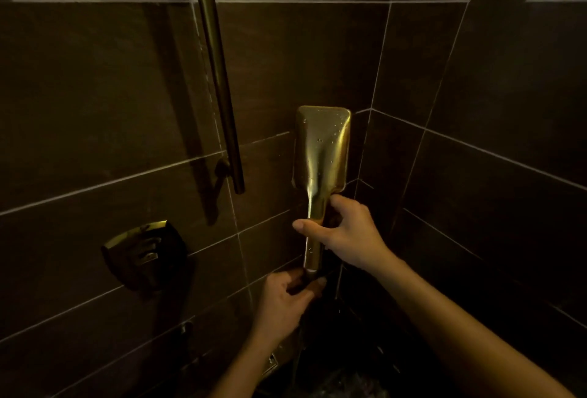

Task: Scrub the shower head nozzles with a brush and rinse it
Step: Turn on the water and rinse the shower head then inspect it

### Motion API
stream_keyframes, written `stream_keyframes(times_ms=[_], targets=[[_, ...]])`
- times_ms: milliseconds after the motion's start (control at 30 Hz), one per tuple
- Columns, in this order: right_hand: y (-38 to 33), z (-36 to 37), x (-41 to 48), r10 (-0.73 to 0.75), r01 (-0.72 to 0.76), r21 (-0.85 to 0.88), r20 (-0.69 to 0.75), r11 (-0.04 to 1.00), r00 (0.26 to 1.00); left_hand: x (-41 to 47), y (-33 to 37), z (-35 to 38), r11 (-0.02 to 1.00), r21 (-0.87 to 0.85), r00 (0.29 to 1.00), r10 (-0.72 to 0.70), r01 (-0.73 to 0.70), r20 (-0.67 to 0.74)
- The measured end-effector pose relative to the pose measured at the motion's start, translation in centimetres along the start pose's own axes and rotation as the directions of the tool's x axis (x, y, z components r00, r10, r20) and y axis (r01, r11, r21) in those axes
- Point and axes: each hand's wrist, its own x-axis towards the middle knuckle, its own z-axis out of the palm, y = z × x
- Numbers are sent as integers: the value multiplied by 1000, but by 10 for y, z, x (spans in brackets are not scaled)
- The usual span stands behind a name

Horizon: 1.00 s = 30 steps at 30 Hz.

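Observation:
A gold rectangular hand shower head stands upright in front of the dark tiled wall, its wet back facing me and its nozzles turned away and hidden. My right hand grips the middle of its handle. My left hand is closed around the dark bottom end of the handle, where the hose joins. No brush is in view.
A gold slide rail runs down the wall at upper left. A gold mixer valve plate sits at lower left. The wall corner is just right of the shower head. A dark glossy object lies low by the floor.

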Motion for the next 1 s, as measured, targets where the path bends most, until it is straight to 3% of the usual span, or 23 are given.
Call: stream_keyframes(times_ms=[67, 167, 233, 433, 500, 633, 700, 833, 1000], targets=[[0, -2, 0, -30, 28, 67, 37, 997, 999, -1, 3, -2, 1000, -4, 1000, 14, -14, 25], [-7, -13, 2, -43, -4, 207, 223, 978, 974, 0, 2, -7, 999, 7, 993, 31, -32, 113], [-10, -16, 4, -62, 17, 178, 252, 984, 966, -1, 3, -7, 1000, 3, 994, -4, 4, 105], [-12, 7, -2, -105, 104, -87, -7, 991, 994, 0, 4, 5, 963, -136, 963, -248, 233, -102], [-15, 11, -4, -136, 132, -141, -21, 981, 990, -1, 6, 6, 963, -170, 964, -231, 207, -133], [-20, -8, 1, -41, 16, 86, 288, 996, 957, -5, 8, -7, 981, -152, 987, -132, 117, -91], [-20, -15, 2, -42, -16, 156, 365, 988, 930, -5, 7, -13, 994, -100, 999, -45, 43, -9], [-13, -9, 2, -37, -2, 196, 193, 981, 981, -5, 1, -14, 999, -40, 999, 1, -3, -46], [-8, 5, -3, -76, 81, 65, -74, 995, 994, -8, 9, -8, 1000, -14, 998, 5, -6, -65]])
